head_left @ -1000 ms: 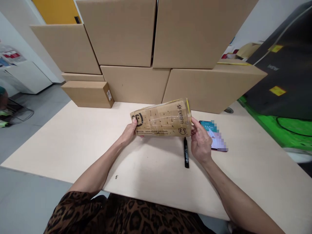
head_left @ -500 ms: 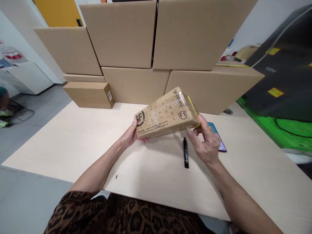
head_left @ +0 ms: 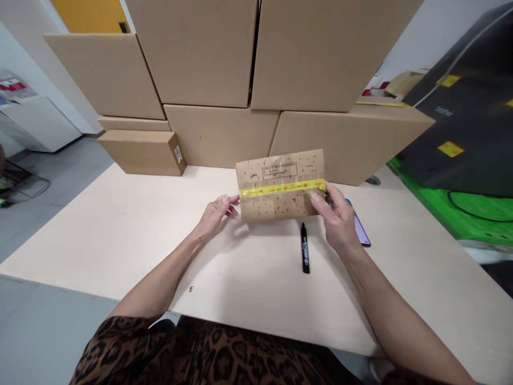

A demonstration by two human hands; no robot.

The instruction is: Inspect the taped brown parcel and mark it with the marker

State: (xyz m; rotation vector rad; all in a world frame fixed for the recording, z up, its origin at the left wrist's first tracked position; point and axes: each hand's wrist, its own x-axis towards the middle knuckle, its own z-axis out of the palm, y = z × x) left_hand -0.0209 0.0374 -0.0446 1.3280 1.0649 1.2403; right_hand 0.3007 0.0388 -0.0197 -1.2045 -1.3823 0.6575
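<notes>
A small cardboard parcel point(head_left: 280, 184) stands in the middle of the pale table point(head_left: 120, 224), its face with a yellow tape strip and a printed label turned toward me. My left hand point(head_left: 216, 214) touches its left end with bent fingers. My right hand point(head_left: 334, 214) grips its right end, thumb on the front face. A black marker point(head_left: 305, 249) lies on the table just in front of the parcel, between my hands. A phone point(head_left: 358, 227) lies partly hidden behind my right hand.
Several large cardboard boxes point(head_left: 224, 64) are stacked along the table's far edge, with a flat smaller box point(head_left: 140, 152) at the left. A black and green machine point(head_left: 465, 139) stands at the right. The floor drops away at the left.
The parcel has been rotated: the logo side faced me before, now the side with yellow tape and label does. It came down from a tilt to level.
</notes>
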